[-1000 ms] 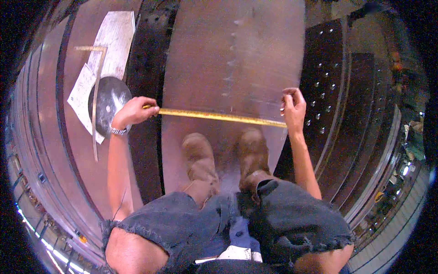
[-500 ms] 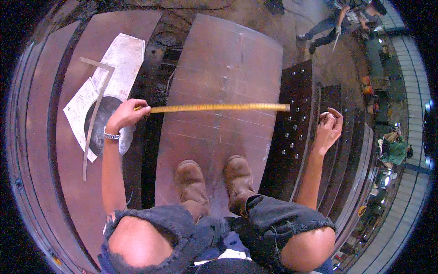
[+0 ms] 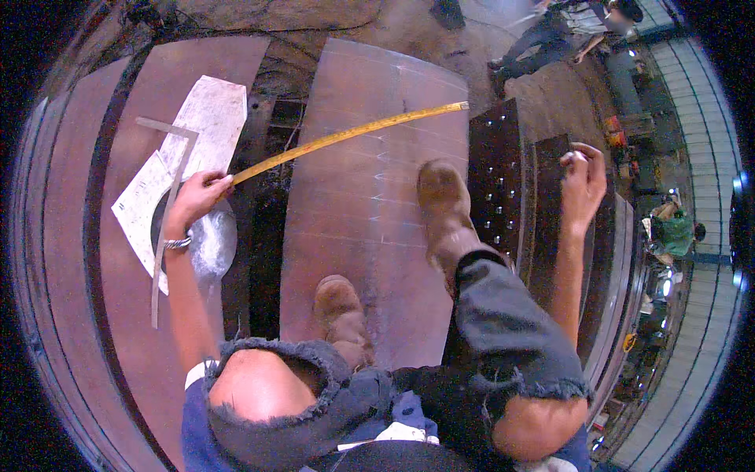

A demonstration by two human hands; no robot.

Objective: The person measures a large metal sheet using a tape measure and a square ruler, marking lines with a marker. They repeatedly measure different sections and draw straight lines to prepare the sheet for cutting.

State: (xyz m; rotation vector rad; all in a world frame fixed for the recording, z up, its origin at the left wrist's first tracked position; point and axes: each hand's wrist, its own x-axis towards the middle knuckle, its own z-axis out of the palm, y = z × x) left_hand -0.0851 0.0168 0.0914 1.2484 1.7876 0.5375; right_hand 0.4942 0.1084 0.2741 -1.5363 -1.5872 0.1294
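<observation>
My left hand (image 3: 197,200) pinches one end of a yellow measuring tape strip (image 3: 346,140). The strip reaches out to the far right in a slight bend above a brown steel plate (image 3: 338,228) marked with thin pale lines and small V marks. Its pale far tip lies near the plate's right edge. Off to the right, my right hand (image 3: 583,181) is raised with its fingers curled together. Something small and whitish seems to sit at the fingertips, too small to name. Under my left forearm lie a steel square (image 3: 182,161) and whitish cut plates (image 3: 212,114).
My boots (image 3: 340,311) stand on the marked plate, the right one farther forward. A dark plate with several shiny studs or holes (image 3: 494,181) lies to its right, with dark gaps between plates. At the far right back is another person (image 3: 543,39); a green-clothed figure (image 3: 672,232) is farther right.
My right foot has stepped forward. The measuring tape strip has swung from level to slanting away, its tip farther off. My right hand has moved up and rightward.
</observation>
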